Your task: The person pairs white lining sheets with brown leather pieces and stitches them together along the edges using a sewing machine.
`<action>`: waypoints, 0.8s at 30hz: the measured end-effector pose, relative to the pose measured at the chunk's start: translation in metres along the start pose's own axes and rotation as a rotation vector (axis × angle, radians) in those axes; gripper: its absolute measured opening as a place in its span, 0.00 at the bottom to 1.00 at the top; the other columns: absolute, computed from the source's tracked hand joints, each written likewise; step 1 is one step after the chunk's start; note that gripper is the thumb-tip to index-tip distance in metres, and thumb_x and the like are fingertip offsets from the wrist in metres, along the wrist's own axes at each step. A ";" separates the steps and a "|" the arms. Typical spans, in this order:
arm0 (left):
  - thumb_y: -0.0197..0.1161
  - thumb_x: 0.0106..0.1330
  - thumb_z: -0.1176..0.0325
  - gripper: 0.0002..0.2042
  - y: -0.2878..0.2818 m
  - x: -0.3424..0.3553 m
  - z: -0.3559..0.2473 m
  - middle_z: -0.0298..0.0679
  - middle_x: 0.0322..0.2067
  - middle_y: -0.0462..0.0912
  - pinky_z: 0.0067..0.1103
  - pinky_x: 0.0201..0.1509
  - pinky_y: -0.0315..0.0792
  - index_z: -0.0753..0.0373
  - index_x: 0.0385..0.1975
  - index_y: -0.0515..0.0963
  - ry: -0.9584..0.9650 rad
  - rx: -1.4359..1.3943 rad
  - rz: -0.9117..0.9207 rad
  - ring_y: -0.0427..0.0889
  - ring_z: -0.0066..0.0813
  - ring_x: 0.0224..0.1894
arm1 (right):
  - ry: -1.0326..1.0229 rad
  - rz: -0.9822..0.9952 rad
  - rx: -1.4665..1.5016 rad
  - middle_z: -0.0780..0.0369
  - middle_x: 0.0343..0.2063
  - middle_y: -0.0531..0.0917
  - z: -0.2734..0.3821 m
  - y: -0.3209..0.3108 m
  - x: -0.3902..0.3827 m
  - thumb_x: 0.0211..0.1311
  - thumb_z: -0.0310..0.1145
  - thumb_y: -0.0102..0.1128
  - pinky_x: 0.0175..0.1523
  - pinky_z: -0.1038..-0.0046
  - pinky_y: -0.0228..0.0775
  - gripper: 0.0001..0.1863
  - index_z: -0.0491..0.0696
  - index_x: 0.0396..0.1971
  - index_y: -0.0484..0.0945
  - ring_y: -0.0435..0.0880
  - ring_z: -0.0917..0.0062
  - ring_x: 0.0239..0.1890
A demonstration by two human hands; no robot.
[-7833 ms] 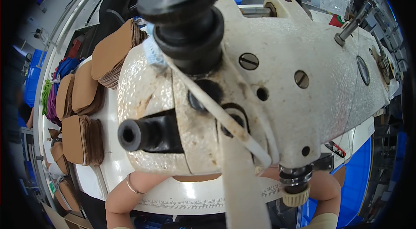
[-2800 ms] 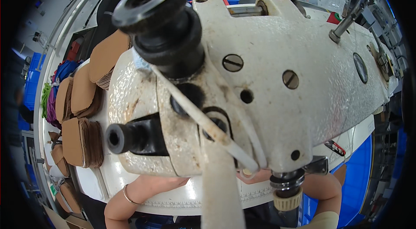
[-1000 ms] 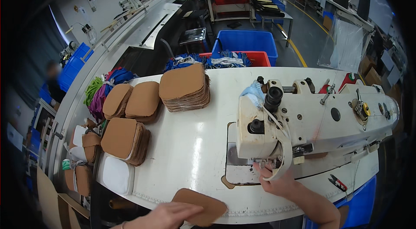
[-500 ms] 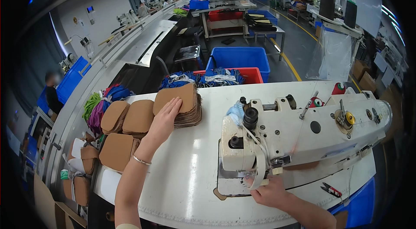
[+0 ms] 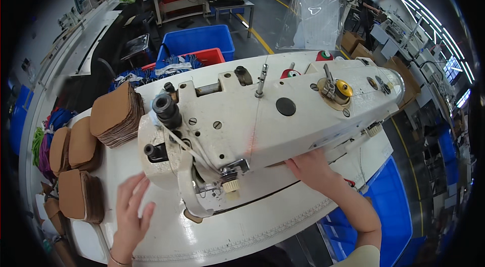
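A white sewing machine (image 5: 262,130) fills the middle of the table. My left hand (image 5: 130,214) is in the air over the tabletop, left of the machine's head, empty with its fingers apart. Under the machine's arm reaches my right hand (image 5: 314,170); the arm hides its fingertips. Beside them shows only a thin brown edge (image 5: 276,164), and I cannot see whether the fingers grip it. A tall stack of brown rounded fabric pieces (image 5: 115,113) stands behind my left hand. More brown stacks (image 5: 81,193) sit to its left.
Blue and white bundles (image 5: 166,67) lie in a red bin behind the table, with a blue bin (image 5: 199,40) beyond. Another blue bin (image 5: 376,211) is below the table's right side. Thread spools (image 5: 290,73) stand behind the machine. Green and purple bundles (image 5: 43,151) lie far left.
My left hand has left the tall brown stack and come nearer the machine's head. My right hand has moved from beside the needle area to under the arm, further right. The view has turned right.
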State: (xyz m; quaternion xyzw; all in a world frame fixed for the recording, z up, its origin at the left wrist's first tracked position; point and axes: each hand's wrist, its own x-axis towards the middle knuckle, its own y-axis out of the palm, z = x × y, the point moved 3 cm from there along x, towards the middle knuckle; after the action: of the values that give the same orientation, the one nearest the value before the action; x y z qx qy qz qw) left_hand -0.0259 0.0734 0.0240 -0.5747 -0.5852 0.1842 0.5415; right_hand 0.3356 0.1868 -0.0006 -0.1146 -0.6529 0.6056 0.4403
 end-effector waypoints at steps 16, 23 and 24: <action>0.58 0.58 0.76 0.15 0.027 -0.031 -0.042 0.49 0.51 0.76 0.33 0.56 0.69 0.70 0.46 0.76 -0.186 -0.356 0.057 0.75 0.48 0.51 | 0.631 0.026 0.680 0.54 0.41 0.80 -0.013 0.014 -0.017 0.52 0.27 0.63 0.50 0.64 0.71 0.13 0.40 0.38 0.75 0.78 0.62 0.45; 0.68 0.56 0.70 0.24 0.059 -0.031 -0.086 0.48 0.55 0.74 0.32 0.61 0.70 0.72 0.52 0.74 0.077 -0.021 0.326 0.74 0.45 0.57 | -0.260 0.119 0.368 0.50 0.56 0.73 0.159 0.032 -0.040 0.56 0.28 0.62 0.62 0.61 0.68 0.15 0.37 0.42 0.76 0.72 0.60 0.60; 0.68 0.56 0.70 0.24 0.058 -0.036 -0.083 0.48 0.55 0.74 0.32 0.61 0.70 0.72 0.52 0.74 0.051 -0.019 0.284 0.74 0.45 0.57 | -0.248 0.138 0.400 0.50 0.56 0.73 0.160 0.034 -0.042 0.56 0.28 0.62 0.62 0.61 0.68 0.15 0.37 0.42 0.76 0.72 0.60 0.60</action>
State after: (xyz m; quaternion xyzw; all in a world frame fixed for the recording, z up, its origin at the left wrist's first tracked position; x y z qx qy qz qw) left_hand 0.0625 0.0240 -0.0111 -0.6613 -0.4861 0.2387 0.5191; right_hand 0.2329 0.0565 -0.0299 0.0057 -0.5597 0.7609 0.3283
